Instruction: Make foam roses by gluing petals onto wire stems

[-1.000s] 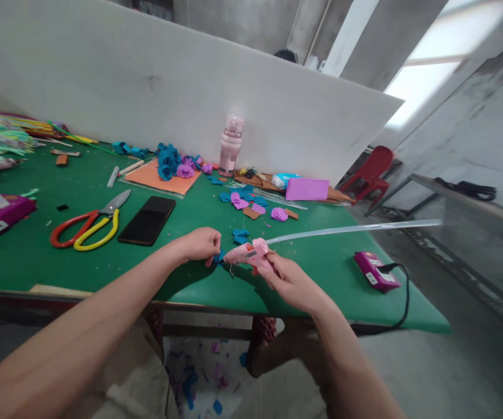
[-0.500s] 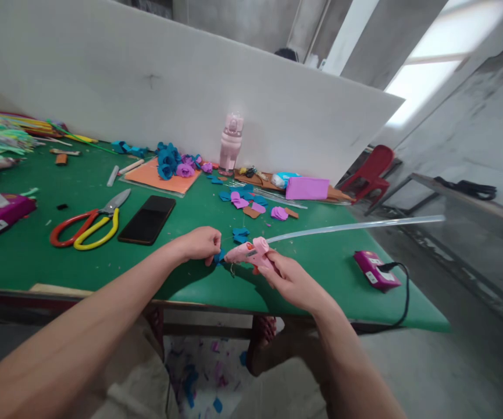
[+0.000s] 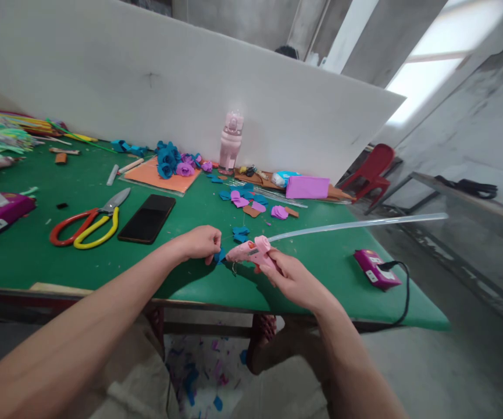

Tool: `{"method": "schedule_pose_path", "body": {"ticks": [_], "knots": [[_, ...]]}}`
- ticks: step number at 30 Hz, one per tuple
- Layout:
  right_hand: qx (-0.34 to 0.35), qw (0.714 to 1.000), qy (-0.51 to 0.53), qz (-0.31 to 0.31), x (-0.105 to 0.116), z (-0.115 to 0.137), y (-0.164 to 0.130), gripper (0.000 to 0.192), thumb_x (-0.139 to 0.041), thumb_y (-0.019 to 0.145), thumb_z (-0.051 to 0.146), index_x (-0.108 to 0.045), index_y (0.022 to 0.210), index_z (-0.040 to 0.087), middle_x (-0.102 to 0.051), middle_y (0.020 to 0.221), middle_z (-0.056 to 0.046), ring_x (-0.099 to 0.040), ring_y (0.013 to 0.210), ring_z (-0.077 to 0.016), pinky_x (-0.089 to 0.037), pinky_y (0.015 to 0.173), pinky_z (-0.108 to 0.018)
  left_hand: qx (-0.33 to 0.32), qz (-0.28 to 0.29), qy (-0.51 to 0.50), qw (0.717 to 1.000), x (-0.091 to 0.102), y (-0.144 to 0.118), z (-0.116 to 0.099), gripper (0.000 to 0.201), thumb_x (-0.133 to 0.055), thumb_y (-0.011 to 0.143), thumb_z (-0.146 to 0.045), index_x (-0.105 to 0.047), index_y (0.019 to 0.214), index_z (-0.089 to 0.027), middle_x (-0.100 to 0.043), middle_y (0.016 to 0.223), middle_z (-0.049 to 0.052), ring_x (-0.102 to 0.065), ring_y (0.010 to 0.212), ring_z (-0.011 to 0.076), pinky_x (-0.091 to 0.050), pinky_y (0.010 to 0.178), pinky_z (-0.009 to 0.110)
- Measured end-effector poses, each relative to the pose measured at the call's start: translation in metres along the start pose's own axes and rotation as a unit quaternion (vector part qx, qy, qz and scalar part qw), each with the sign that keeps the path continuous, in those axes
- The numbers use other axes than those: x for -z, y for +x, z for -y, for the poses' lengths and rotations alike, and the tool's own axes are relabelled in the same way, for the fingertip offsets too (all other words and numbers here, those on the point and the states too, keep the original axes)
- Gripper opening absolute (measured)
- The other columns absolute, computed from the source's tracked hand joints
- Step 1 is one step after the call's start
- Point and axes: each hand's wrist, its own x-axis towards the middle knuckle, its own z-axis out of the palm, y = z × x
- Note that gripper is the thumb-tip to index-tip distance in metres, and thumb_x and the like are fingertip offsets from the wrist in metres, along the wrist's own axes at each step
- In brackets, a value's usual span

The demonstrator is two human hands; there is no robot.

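My right hand [image 3: 289, 274] is closed around the handle of a pink hot glue gun [image 3: 251, 251]. A long clear glue stick [image 3: 356, 227] sticks out of the gun's back and stretches to the right. The nozzle points left, right by a small blue paper piece [image 3: 220, 255]. That piece is pinched in the fingers of my left hand [image 3: 204, 242], which partly hide it. Whether the nozzle touches the paper I cannot tell. Just behind the gun lie more blue paper petals [image 3: 241, 234].
Scissors [image 3: 98, 224] with red and yellow handles and a black phone [image 3: 147, 219] lie left. Behind are paper flowers [image 3: 168, 160], a pink bottle [image 3: 231, 143] and purple petals [image 3: 279, 212]. A purple power box [image 3: 377, 270] with a black cord sits right, near the table's edge.
Almost nothing differs. The glue gun and my right hand have shifted very slightly to the right; my left hand still pinches the blue paper.
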Motion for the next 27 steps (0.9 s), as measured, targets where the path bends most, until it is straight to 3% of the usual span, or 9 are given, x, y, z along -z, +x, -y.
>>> {"method": "schedule_pose_path", "body": {"ticks": [27], "knots": [[-0.003, 1.0, -0.011, -0.011, 0.0027, -0.0008, -0.001, 0.028, -0.037, 0.089, 0.036, -0.056, 0.087, 0.016, -0.058, 0.07, -0.003, -0.052, 0.066, -0.015, -0.039, 0.063, -0.027, -0.001, 0.002, -0.006, 1.0, 0.0001, -0.0022, -0.0018, 0.004, -0.049, 0.062, -0.016, -0.048, 0.058, -0.018, -0.054, 0.039, -0.004, -0.042, 0.041, 0.0098, -0.024, 0.043, 0.021]]}}
